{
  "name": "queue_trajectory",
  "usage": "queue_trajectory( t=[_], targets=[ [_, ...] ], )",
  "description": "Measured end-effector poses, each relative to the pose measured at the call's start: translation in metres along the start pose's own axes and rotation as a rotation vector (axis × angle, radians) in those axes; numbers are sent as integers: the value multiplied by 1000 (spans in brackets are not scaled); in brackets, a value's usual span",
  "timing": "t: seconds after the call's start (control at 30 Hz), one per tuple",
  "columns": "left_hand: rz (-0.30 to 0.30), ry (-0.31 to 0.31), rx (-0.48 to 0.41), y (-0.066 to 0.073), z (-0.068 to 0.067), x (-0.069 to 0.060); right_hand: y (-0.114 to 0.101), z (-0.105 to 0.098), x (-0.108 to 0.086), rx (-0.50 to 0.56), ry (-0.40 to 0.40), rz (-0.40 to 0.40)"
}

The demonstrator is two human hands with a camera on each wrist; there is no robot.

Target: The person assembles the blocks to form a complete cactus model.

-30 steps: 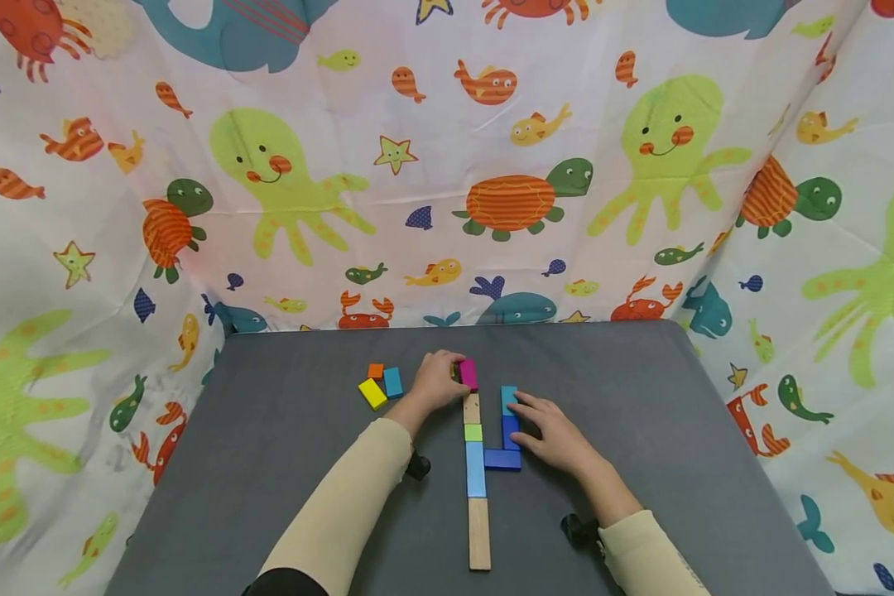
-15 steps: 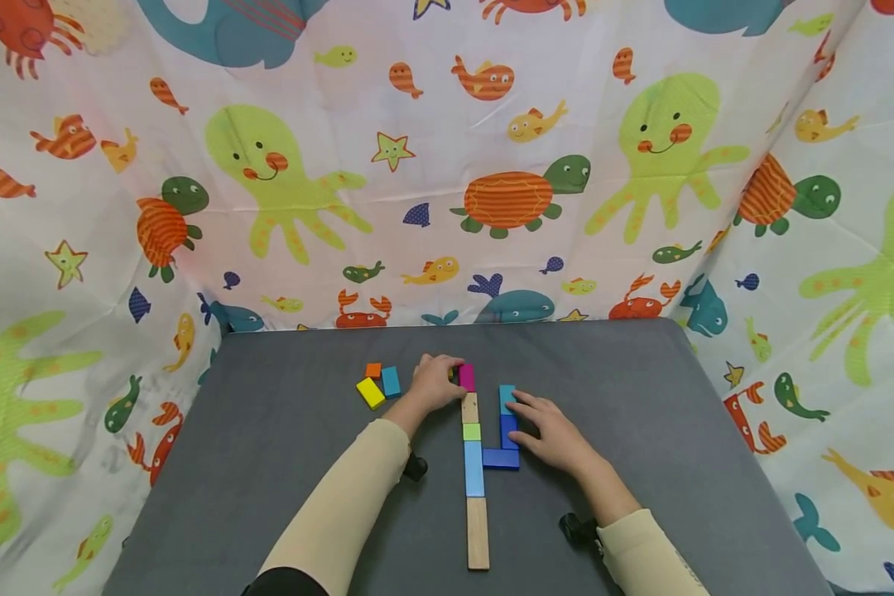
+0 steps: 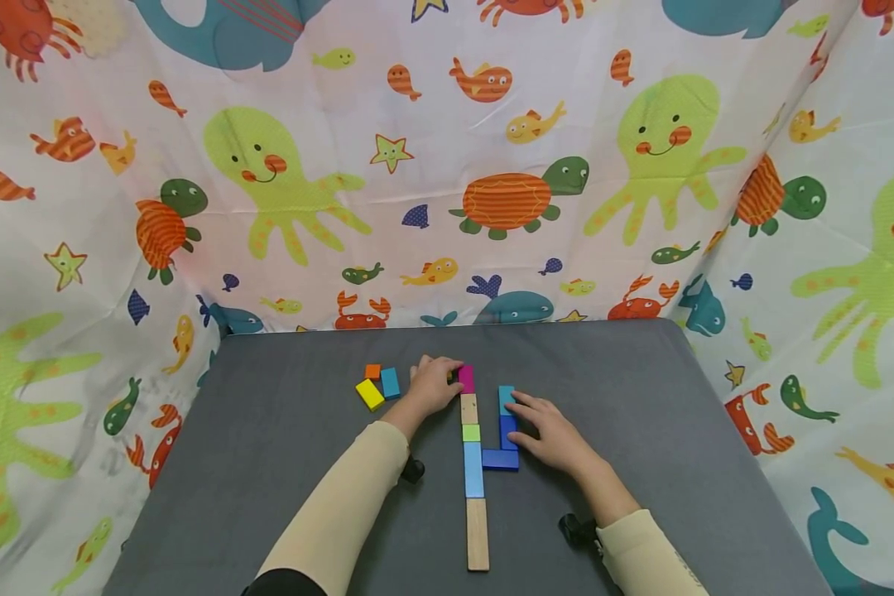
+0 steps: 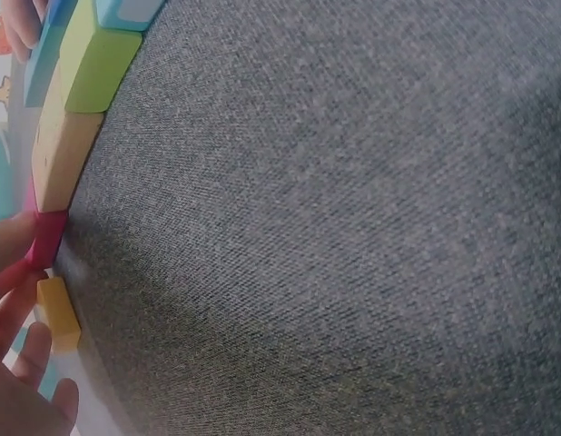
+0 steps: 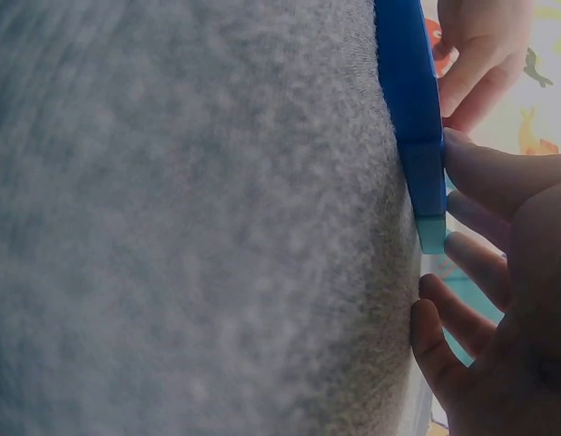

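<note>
My left hand has thumb and forefinger on a magenta block, pinching it at the far end of a row of blocks. Nearer along that row come a short wooden block, a green block, a light blue block and a long wooden block. A yellow-orange block lies by the left fingers, mostly hidden in the head view. The fairly straight fingers of my right hand touch a sky-blue block and an upright-running dark blue block.
A crosswise dark blue block joins the row to the right-hand blocks. Left of the left hand lie loose orange, blue and yellow blocks. The grey table ends at a sea-animal curtain.
The magenta block has shifted slightly toward me and sits straighter with the row, my left hand still on it. My right hand has barely moved.
</note>
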State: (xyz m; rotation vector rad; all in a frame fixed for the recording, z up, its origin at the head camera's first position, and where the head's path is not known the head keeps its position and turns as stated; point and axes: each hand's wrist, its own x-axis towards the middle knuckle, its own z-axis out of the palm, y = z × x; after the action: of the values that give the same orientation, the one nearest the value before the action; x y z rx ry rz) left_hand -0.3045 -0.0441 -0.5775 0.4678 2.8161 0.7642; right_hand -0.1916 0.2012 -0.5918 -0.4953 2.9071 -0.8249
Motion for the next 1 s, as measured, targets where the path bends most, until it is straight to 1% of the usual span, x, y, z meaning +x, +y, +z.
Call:
queue_trajectory(
  t=[0.1, 0.2, 0.33, 0.37, 0.43, 0.5, 0.6, 0.73, 0.9, 1.0],
  targets=[
    [14, 9, -4, -1, 0, 0, 0, -1, 0, -1, 0, -2],
    [20, 63, -52, -6, 1, 0, 1, -1, 0, -3, -2, -6],
    [-20, 167, -155, -17, 1, -1, 1, -1, 0, -7, -2, -12],
    [-32, 186, -182, -21, 1, -1, 1, -1, 0, -5, -3, -11],
    [-54, 201, -233, -27, 1, -2, 1, -1, 0, -7, 1, -10],
    [-65, 195, -275, -33, 0, -3, 1, -1, 1, -11, 4, -9],
    [-79, 163, -292, -38, -1, -4, 0, -1, 1, -11, 6, -11],
    [-96, 138, -281, -41, -1, -3, -1, -1, 0, -2, 4, -16],
    [-98, 129, -261, -42, 0, -1, -1, -1, 0, -1, 4, -13],
    [-110, 125, -261, -41, 0, -1, -2, 0, 0, -6, 6, -15]
  ],
)
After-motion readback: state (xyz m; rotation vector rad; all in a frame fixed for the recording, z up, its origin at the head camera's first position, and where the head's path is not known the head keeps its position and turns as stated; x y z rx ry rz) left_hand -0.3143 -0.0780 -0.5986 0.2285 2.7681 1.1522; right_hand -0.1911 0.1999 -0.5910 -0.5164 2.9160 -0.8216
